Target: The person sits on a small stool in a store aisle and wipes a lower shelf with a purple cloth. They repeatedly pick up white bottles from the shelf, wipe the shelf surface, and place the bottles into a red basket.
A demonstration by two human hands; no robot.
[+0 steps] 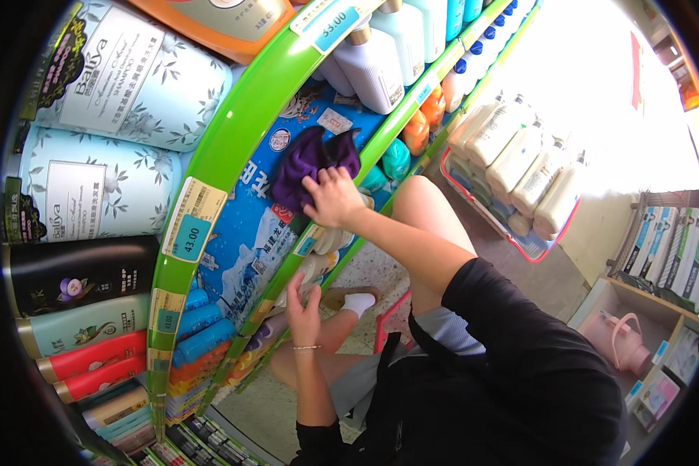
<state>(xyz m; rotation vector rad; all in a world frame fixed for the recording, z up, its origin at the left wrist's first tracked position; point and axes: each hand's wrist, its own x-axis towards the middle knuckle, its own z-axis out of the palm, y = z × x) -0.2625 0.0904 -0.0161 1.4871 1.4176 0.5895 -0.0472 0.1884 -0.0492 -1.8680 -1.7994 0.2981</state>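
A dark purple cloth [303, 169] lies bunched on a blue printed shelf surface [242, 233] with Chinese writing and pictures. My right hand [335, 198] is on the cloth's near side, its fingers bent into the fabric and pressing it to the shelf. Lower down, my left hand [304, 314], with a thin bracelet at the wrist, is raised beside the green shelf edge. Its fingers are apart and no object shows in it. White bottles [311, 268] stand on the lower shelf just beyond it.
Large shampoo bottles [110, 180] fill the shelf at left, behind a green price rail [227, 128]. Pump bottles [370, 67] stand past the cloth. A red-rimmed basket [524, 247] of pump bottles is on the floor at right. A pink stool [393, 320] is by my legs.
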